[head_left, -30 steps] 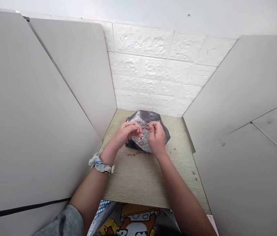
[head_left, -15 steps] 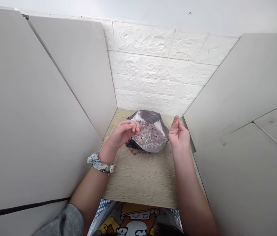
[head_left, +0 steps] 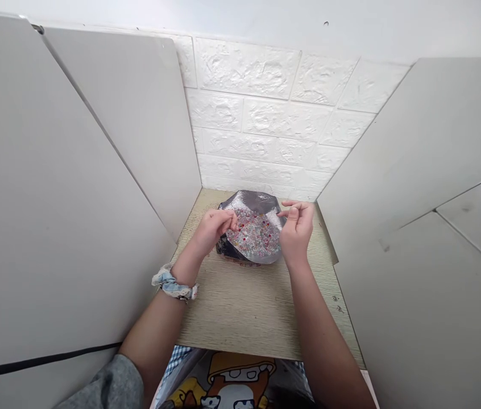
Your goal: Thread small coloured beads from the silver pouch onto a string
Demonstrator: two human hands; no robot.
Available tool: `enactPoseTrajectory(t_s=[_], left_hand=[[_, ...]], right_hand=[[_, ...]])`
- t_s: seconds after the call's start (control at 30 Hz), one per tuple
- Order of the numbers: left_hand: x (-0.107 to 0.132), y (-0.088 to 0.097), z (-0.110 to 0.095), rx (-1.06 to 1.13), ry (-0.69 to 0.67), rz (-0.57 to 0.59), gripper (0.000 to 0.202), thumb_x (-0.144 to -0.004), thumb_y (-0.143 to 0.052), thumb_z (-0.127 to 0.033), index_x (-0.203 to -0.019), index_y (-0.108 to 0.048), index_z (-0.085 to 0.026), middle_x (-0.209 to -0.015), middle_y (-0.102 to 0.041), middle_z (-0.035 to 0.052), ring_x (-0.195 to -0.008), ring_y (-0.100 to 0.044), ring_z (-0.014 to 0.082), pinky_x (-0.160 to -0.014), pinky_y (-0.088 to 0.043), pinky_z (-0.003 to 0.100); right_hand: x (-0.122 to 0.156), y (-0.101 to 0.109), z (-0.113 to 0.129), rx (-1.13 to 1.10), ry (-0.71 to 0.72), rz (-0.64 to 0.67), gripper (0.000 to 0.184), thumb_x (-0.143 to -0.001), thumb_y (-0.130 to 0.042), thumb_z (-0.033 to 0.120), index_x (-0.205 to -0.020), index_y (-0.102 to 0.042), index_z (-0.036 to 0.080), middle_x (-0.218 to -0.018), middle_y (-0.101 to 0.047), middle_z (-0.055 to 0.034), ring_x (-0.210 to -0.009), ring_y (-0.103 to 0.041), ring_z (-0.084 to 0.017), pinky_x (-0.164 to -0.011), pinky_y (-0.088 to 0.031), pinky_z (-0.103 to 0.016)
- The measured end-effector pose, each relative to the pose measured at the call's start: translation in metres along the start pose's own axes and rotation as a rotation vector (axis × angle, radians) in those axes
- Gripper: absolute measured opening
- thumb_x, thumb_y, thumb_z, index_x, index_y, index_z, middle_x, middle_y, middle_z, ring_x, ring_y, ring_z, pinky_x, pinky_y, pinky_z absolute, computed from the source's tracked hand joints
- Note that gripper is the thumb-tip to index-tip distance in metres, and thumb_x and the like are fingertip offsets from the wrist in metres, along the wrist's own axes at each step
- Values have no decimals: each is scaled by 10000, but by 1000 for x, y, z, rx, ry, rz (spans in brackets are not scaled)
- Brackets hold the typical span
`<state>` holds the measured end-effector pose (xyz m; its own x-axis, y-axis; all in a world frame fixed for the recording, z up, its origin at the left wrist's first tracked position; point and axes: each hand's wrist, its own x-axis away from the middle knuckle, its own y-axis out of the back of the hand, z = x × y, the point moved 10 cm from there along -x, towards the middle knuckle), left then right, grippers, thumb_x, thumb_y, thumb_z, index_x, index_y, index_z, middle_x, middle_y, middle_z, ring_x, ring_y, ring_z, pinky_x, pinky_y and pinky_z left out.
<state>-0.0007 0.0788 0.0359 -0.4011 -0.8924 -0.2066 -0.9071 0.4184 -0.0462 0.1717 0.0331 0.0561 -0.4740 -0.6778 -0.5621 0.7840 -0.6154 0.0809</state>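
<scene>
**Both hands held over bead bag at far end of tabletop**

A silvery bag (head_left: 251,233), opened wide and filled w/ small mixed beads (head_left: 254,234) (pink, red, clear), is seen lying on the far middle of the wood-grain tabletop (head_left: 244,309), just short of the white brick-pattern wall (head_left: 266,113). The bag's dark outer side is visible at its left and far edges.

The left hand (head_left: 214,228) is held at the bag's left rim, fingers curled in and thumb and fingertips pinched together over the beads; what is pinched is too small to be told, prob. a bead or thread. The right hand (head_left: 297,227) is held at the bag's right rim, fingers loosely curled, thumb and forefinger brought close together at the far side; whether anything is gripped between them cannot be told. A thin strand seems to be stretched between the two hands above the beads, but it is too fine to be certain.

A blue-and-white scrunchie (head_left: 173,284) is worn on the left wrist. A few stray beads are scattered on the tabletop near the right edge. The workspace is boxed in by pale panels at left (head_left: 74,199) and right (head_left: 415,199). A cartoon-print cloth (head_left: 232,380) is seen at the near edge.
</scene>
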Motion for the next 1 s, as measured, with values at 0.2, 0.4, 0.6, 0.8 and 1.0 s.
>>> enactPoseTrajectory(t_s=[0.2, 0.4, 0.6, 0.8, 1.0], left_hand=[[4, 10, -16, -765, -135, -263, 387, -758, -386, -327, -415, -319, -161, -470, -331, -19, -492, -303, 91, -528, -235, 250], [7, 28, -20, -712, -111, -406, 284, -766, -382, -323, -566, -497, -158, -590, -487, 1, -612, -431, 111, -592, -307, 235], [0, 13, 1, -129, 23, -232, 237, -748, -421, -346, -785, -531, -140, -769, -576, 28, -724, -536, 119, -665, -420, 232], [-1, -10, 14, 123, 135, -39, 298, -744, -424, -403, -838, -517, -136, -736, -557, 34, -661, -522, 101, -578, -420, 205], [2, -20, 20, -46, 224, 72, 277, -739, -437, -407, -711, -514, -142, -499, -429, -31, -413, -374, 55, -376, -255, 185]], right_hand=[[9, -18, 21, 186, 204, 157, 127, -834, -277, 225, -766, -383, 212, -923, -507, -61, -893, -490, -159, -741, -382, -324], [19, -33, 33, 264, 360, 250, 133, -824, -291, 175, -803, -418, 208, -974, -502, -85, -981, -452, -167, -821, -365, -344], [36, -65, 39, 261, 363, 483, 135, -797, -376, 176, -772, -502, 216, -1066, -516, -58, -1017, -421, -182, -892, -311, -385], [42, -77, 37, 213, 286, 555, 108, -758, -443, 184, -710, -536, 211, -1119, -470, -48, -1090, -369, -195, -920, -256, -414], [30, -59, 30, 139, 151, 416, 117, -788, -415, 222, -724, -510, 201, -1088, -469, -63, -1066, -394, -180, -906, -279, -378]])
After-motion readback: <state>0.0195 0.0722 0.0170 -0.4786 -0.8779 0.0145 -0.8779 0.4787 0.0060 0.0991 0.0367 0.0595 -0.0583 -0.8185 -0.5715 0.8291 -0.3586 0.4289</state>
